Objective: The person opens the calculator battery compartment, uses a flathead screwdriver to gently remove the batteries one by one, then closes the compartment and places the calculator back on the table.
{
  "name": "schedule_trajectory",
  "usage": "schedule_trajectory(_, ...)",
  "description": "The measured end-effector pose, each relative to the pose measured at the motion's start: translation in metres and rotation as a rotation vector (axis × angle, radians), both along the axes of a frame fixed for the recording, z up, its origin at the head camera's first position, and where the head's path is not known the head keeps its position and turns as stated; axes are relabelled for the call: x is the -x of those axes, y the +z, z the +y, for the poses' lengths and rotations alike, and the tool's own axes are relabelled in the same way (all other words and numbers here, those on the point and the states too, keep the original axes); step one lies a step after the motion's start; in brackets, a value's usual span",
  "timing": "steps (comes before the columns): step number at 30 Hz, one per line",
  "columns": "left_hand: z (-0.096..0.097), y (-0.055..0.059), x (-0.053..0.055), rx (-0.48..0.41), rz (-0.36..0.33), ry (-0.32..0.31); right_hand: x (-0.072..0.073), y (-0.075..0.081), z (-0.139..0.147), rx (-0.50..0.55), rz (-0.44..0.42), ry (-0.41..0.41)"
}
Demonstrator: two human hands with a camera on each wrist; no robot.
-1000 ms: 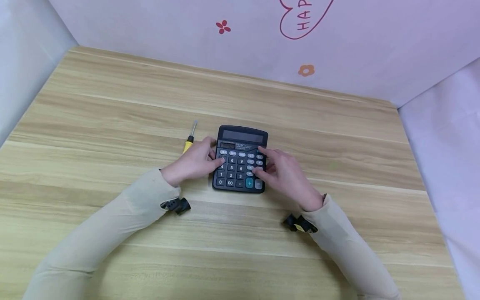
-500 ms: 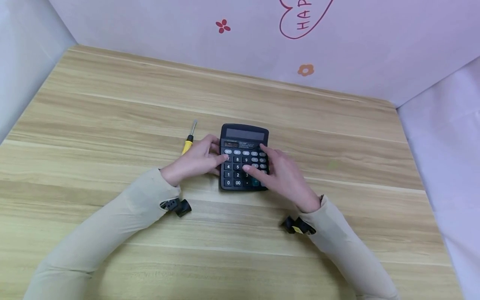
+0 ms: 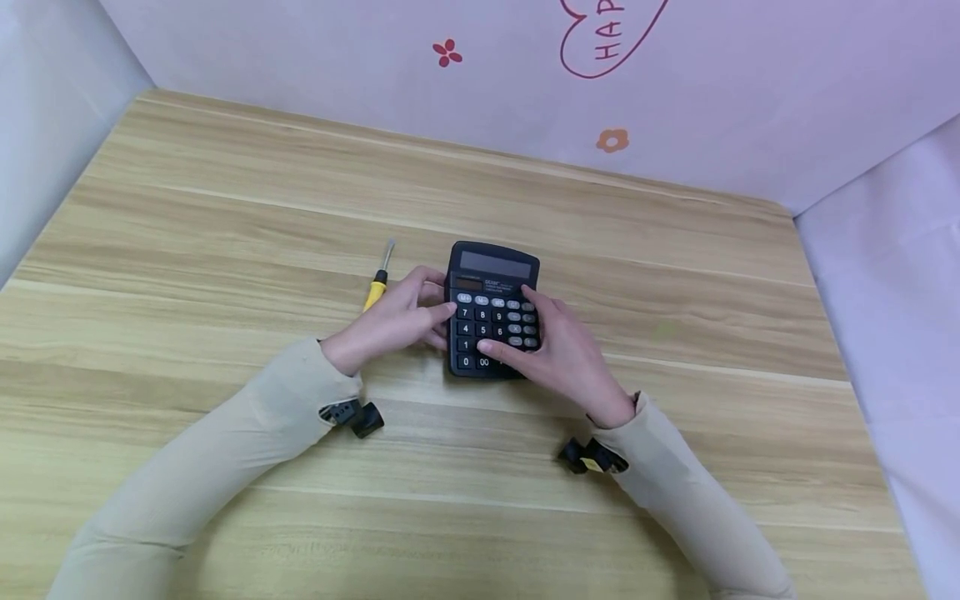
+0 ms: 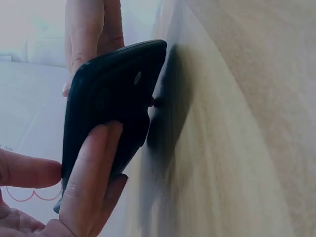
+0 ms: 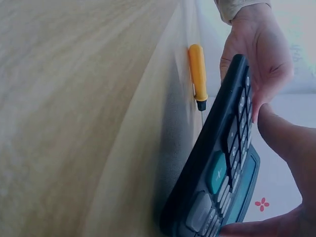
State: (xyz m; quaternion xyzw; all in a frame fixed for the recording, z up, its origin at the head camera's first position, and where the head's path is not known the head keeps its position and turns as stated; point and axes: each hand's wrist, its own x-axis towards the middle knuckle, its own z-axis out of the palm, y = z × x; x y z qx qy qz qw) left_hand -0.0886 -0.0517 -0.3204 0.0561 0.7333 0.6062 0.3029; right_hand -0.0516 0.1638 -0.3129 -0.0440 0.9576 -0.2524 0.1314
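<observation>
A black desktop calculator [image 3: 483,315] with grey and teal keys is tilted, its left side raised off the table. My left hand [image 3: 397,321] grips its left edge, thumb at the top face. In the left wrist view, the left fingers [image 4: 94,158] lie against the calculator's dark back [image 4: 111,89], and a shadow falls on the wood beside it. My right hand [image 3: 570,358] holds the right side. The right thumb reaches across the lower keys, and the index finger is by the upper right edge; the other right fingers are mostly hidden.
A screwdriver [image 3: 377,287] with a yellow handle lies left of the calculator, close behind the left hand, its metal tip pointing away. The wooden table [image 3: 225,250] meets a white wall covering [image 3: 337,67] with red and orange drawings at the back.
The calculator has shifted slightly right and away, and its left side has come up. The left fingers have slipped beneath it. The right thumb has slid left across the keys.
</observation>
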Motion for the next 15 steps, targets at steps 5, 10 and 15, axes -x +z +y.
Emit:
schedule_trajectory(5, 0.0011, 0.0025, -0.0003, -0.041, -0.031, 0.021, -0.0003, -0.0004, 0.0003, 0.050, 0.015, -0.018)
schedule_trajectory(10, 0.0022, 0.0049, -0.0002, -0.091, -0.041, 0.047, -0.0008, 0.0004, -0.0003, 0.117, 0.024, -0.050)
schedule_trajectory(15, 0.0027, 0.0069, -0.0024, -0.173, -0.028, 0.083, -0.0008, 0.0011, 0.0000, 0.149, 0.020, -0.059)
